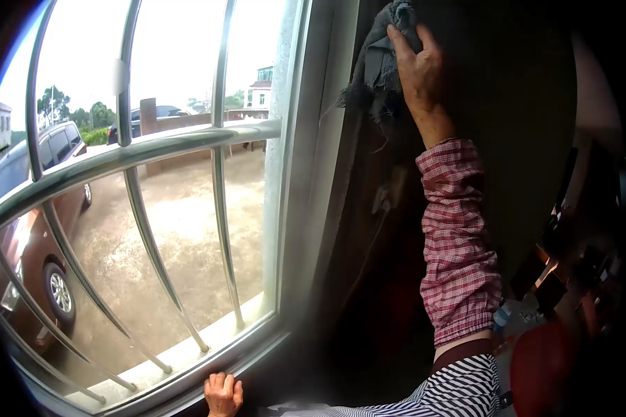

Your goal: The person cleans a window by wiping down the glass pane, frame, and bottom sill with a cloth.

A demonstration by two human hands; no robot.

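Note:
High on the dark wall beside the window, my right hand (424, 69) grips a grey, frayed cloth (384, 59), with thumb and fingers on its right side. The cloth hangs crumpled, with loose threads at its lower edge, against the wall near the window frame (320, 139). A red checked sleeve cover (458, 243) is on my right arm. At the bottom, the fingers of my left hand (223, 395) are curled over the edge of the window sill (254, 358). The left wrist is cut off by the picture's lower border.
Metal window bars (135, 156) cross the window on the left. Outside are a parked van (38, 208) and a paved yard (181, 201). A red rounded object (539, 361) and dim clutter stand at the lower right. Much of the right side is dark.

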